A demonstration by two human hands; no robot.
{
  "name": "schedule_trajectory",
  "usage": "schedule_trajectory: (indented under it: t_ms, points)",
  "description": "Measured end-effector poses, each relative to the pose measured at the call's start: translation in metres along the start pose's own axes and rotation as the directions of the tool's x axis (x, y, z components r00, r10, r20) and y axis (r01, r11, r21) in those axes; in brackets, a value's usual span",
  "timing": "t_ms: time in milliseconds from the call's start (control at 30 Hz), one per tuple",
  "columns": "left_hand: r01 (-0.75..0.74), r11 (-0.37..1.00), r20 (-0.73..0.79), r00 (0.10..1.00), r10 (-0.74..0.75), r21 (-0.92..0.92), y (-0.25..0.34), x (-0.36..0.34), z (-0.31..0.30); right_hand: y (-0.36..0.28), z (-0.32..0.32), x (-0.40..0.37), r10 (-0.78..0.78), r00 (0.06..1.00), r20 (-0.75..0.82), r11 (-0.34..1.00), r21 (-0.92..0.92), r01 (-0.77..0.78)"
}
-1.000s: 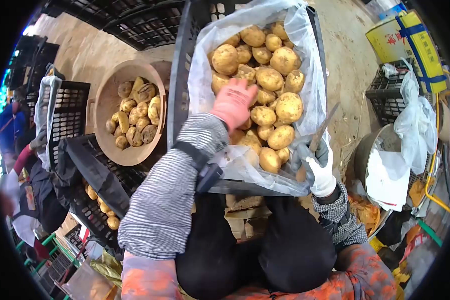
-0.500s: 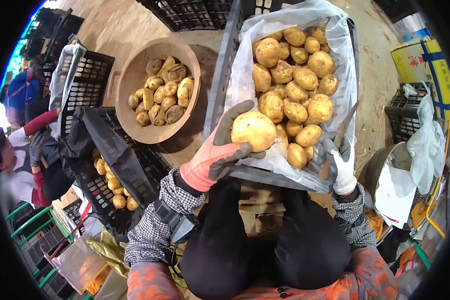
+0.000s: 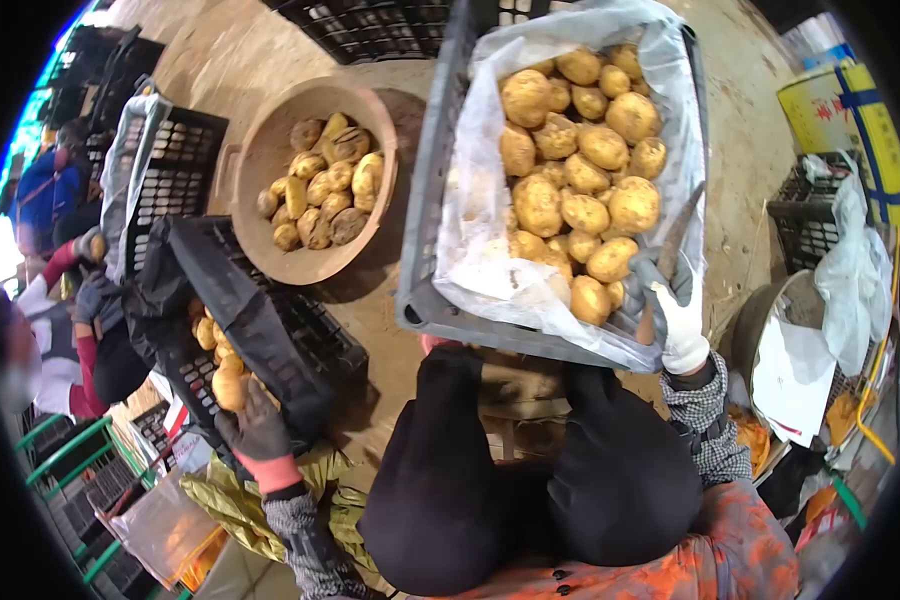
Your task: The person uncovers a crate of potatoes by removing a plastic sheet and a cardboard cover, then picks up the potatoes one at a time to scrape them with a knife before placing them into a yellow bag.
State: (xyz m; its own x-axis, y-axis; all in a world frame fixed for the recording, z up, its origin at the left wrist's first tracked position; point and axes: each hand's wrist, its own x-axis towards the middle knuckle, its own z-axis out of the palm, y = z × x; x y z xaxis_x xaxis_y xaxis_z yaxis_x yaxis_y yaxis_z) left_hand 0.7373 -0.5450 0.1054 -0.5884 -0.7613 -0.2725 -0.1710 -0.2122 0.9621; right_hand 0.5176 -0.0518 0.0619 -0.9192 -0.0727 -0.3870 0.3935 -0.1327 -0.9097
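Note:
My left hand, in a grey and coral glove, reaches into the black crate at the left. Its fingers are around a large potato, beside several other potatoes in that crate. My right hand, in a white and grey glove, is closed on a knife with a long, narrow, brownish blade that points up and away. This hand is at the near right corner of a grey crate, lined with white plastic and filled with potatoes.
A brown basin holding cut and darkened potatoes stands between the crates. More black crates are at the far side and left. Another person works at the left edge. A bucket and yellow box stand at right.
My left hand has moved from above the lined crate down and left to the black crate, carrying the large potato. My right hand stays at the lined crate's corner with the knife.

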Motion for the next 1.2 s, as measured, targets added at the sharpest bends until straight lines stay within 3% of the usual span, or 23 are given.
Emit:
schedule_trajectory:
  t_ms: [33, 67, 100, 167, 200, 267, 300, 333, 367, 433, 467, 500, 567, 600, 633, 667, 700, 733, 800, 1100, 1133, 1167, 1200]
  points:
    - [0.217, 0.688, 0.064, 0.968, -0.242, -0.693, -0.001, -0.002, -0.026, -0.004, 0.003, 0.000, 0.024, 1.000, -0.007, 1.000, 0.009, -0.024]
    - [0.151, 0.810, -0.069, 0.971, -0.230, -0.566, 0.010, -0.010, -0.005, -0.005, 0.005, -0.001, -0.007, 1.000, 0.004, 0.999, 0.043, 0.007]
    - [0.165, 0.811, -0.059, 0.969, -0.238, -0.562, 0.016, -0.012, 0.021, -0.008, 0.006, -0.002, -0.003, 1.000, -0.010, 0.999, 0.041, 0.004]
    - [0.043, 0.994, 0.251, 0.968, -0.016, -0.100, 0.022, -0.004, 0.096, -0.013, 0.009, -0.003, 0.038, 0.999, -0.028, 0.999, 0.016, -0.038]
    - [-0.001, 1.000, 0.432, 0.902, 0.011, -0.024, 0.028, -0.002, 0.142, -0.014, 0.009, -0.003, 0.011, 0.999, -0.038, 1.000, 0.021, -0.011]
    - [-0.100, 0.979, 0.717, 0.694, -0.061, 0.180, 0.037, 0.001, 0.237, -0.015, 0.007, -0.003, 0.030, 0.999, -0.034, 0.999, 0.029, -0.029]
    - [-0.216, 0.948, 0.855, 0.509, -0.095, 0.234, 0.019, 0.013, 0.274, -0.015, 0.006, -0.004, 0.046, 0.999, -0.026, 0.998, 0.039, -0.045]
    - [-0.535, 0.808, 0.956, 0.271, -0.110, 0.245, 0.018, 0.013, 0.319, -0.013, 0.004, -0.005, 0.032, 0.999, -0.032, 0.998, 0.048, -0.031]
    - [-0.773, 0.628, 0.996, 0.050, -0.080, 0.090, 0.004, 0.009, 0.356, -0.014, 0.003, -0.005, 0.035, 0.998, -0.043, 0.998, 0.044, -0.034]
    - [-0.920, 0.391, 0.944, -0.151, -0.294, -0.025, -0.066, -0.008, 0.421, -0.017, 0.000, -0.005, 0.055, 0.998, -0.007, 0.998, 0.037, -0.055]
    - [-0.965, 0.260, 0.950, -0.118, -0.290, -0.040, -0.097, -0.012, 0.428, -0.013, -0.001, -0.006, 0.038, 0.999, 0.004, 0.998, 0.055, -0.038]
    - [-0.964, 0.263, 0.949, -0.122, -0.291, -0.043, -0.103, -0.009, 0.432, -0.014, 0.000, -0.007, 0.038, 0.999, 0.000, 0.998, 0.055, -0.038]
    - [-0.840, 0.537, 0.983, -0.021, -0.180, 0.081, -0.115, -0.002, 0.437, -0.016, 0.001, -0.008, 0.024, 1.000, -0.014, 0.995, 0.095, -0.022]
    - [-0.525, 0.689, 0.846, 0.124, -0.519, 0.500, -0.071, -0.009, 0.436, -0.016, -0.001, -0.009, 0.024, 1.000, -0.020, 0.995, 0.099, -0.022]
    - [-0.281, 0.862, 0.906, 0.095, -0.413, 0.422, -0.079, -0.003, 0.424, -0.015, -0.001, -0.010, 0.022, 1.000, -0.009, 0.993, 0.112, -0.021]
    - [-0.121, 0.900, 0.908, 0.071, -0.414, 0.420, -0.085, 0.001, 0.414, -0.016, 0.000, -0.010, 0.018, 1.000, 0.010, 0.992, 0.128, -0.019]
    - [0.040, 0.913, 0.911, 0.057, -0.407, 0.406, -0.067, -0.002, 0.406, -0.016, 0.002, -0.010, 0.013, 1.000, 0.024, 0.990, 0.137, -0.016]
    - [0.029, 0.914, 0.911, 0.076, -0.406, 0.405, -0.046, -0.008, 0.400, -0.017, 0.002, -0.009, 0.051, 0.999, 0.011, 0.992, 0.116, -0.052]
    - [0.406, 0.855, 0.919, 0.083, -0.385, 0.321, -0.014, -0.023, 0.388, -0.015, 0.001, -0.008, 0.059, 0.998, 0.003, 0.995, 0.074, -0.059]
    - [0.729, 0.680, 0.918, 0.214, -0.335, 0.078, -0.008, -0.007, 0.297, -0.007, -0.002, -0.007, 0.006, 1.000, -0.030, 1.000, 0.014, -0.005]
    - [0.425, 0.905, 0.886, 0.414, -0.210, 0.016, -0.010, -0.010, 0.279, -0.010, 0.000, -0.006, 0.019, 0.999, -0.029, 1.000, -0.024, -0.019]
    - [0.058, 0.998, 0.838, 0.545, -0.031, -0.001, -0.013, -0.012, 0.260, -0.013, 0.001, -0.006, 0.032, 0.999, -0.032, 0.997, -0.065, -0.034]
    - [0.563, 0.809, 0.874, 0.465, -0.142, -0.168, -0.014, 0.003, 0.228, -0.011, 0.001, -0.005, 0.024, 0.999, -0.039, 0.998, -0.050, -0.026]
